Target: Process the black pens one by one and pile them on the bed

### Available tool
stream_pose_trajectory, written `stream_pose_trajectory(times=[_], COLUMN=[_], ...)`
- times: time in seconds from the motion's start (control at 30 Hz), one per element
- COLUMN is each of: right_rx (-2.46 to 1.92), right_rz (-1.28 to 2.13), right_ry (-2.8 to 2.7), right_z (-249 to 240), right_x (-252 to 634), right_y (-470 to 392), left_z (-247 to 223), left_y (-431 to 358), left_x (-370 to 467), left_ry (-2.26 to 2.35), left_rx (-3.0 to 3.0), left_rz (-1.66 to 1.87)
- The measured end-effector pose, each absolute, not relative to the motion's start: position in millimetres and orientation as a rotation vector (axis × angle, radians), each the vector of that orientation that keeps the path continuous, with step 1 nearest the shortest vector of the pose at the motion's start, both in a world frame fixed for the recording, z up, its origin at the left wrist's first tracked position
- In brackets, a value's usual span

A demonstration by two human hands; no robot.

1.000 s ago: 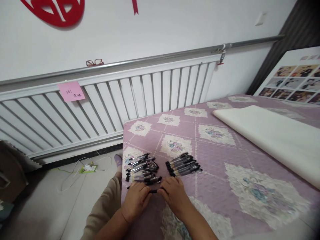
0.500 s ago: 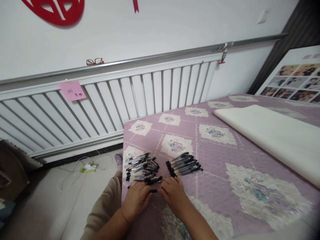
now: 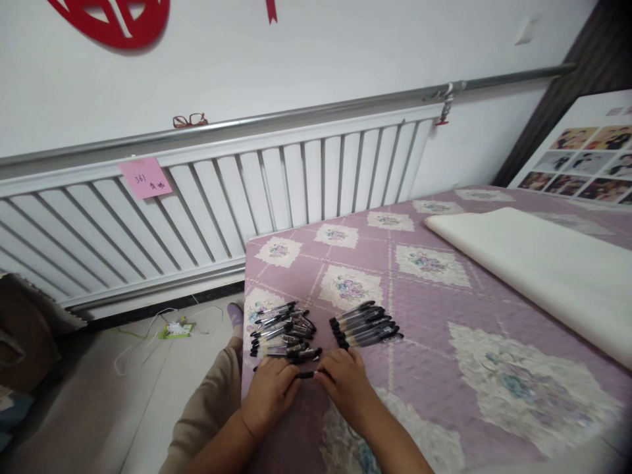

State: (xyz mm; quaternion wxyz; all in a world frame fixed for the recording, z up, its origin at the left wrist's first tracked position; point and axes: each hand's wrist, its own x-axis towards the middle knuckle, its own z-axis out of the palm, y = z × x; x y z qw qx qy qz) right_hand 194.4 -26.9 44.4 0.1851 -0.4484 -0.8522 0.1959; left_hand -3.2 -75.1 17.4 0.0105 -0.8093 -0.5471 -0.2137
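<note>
My left hand (image 3: 270,388) is closed around a black pen (image 3: 306,375), whose dark end shows past my thumb. The fingers of my right hand (image 3: 344,378) are pinched at that end, where a small pale spot shows; what exactly they grip is partly hidden. Just beyond my left hand lies a loose pile of clear-barrelled pens (image 3: 281,329) with black parts, pointing various ways. Beyond my right hand, several pens (image 3: 365,324) lie side by side in a tidy row.
A purple floral cloth (image 3: 360,253) covers the surface under the pens. Folded cream material (image 3: 538,263) lies to the right, near a photo board (image 3: 582,155). A white radiator (image 3: 276,184) stands behind. On the floor at left is a power strip (image 3: 176,329) with cables.
My right fingers have shifted slightly at the pen's end, and a small pale spot now shows there. The view has moved a little; both pen groups lie as before.
</note>
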Motion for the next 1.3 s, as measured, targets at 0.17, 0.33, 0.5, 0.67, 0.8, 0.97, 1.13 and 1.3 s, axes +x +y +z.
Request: stream_pose_trajectory(times=[0.17,0.33,0.5,0.67,0.8,0.97,1.13,1.3], right_rx=[-1.21,-1.222,-1.203,-1.153,-1.11,-1.159,-1.244,-1.198], right_rz=[0.578,0.561,0.549,0.535,0.525,0.496,0.418,0.339], right_ry=[-2.331,-2.301,-2.294,-2.383,-2.416,-2.388,-2.296,-2.248], right_z=[49.6,49.2,48.0,44.3,40.6,41.1,37.6,31.2], right_x=[211.4,226.2,226.1,205.0,192.8,204.1,215.0,204.1], right_y=[-20.0,-12.9,-12.8,-23.7,-30.6,-24.3,-15.7,-18.4], left_z=[19.2,16.7,18.0,19.3,16.0,13.4,16.2,18.3], left_y=[-74.7,-74.3,-74.3,-75.7,-76.0,-74.7,-73.8,-73.7], left_x=[-3.8,-5.1,-3.1,-1.0,-2.2,-3.4,-1.7,0.2], left_ry=[-1.752,-1.802,-1.821,-1.771,-1.643,-1.685,-1.758,-1.791], left_rx=[-2.5,-2.468,-2.479,-2.525,-2.586,-2.558,-2.49,-2.444], left_rz=[-0.728,-0.739,-0.676,-0.663,-0.664,-0.664,-0.671,-0.696])
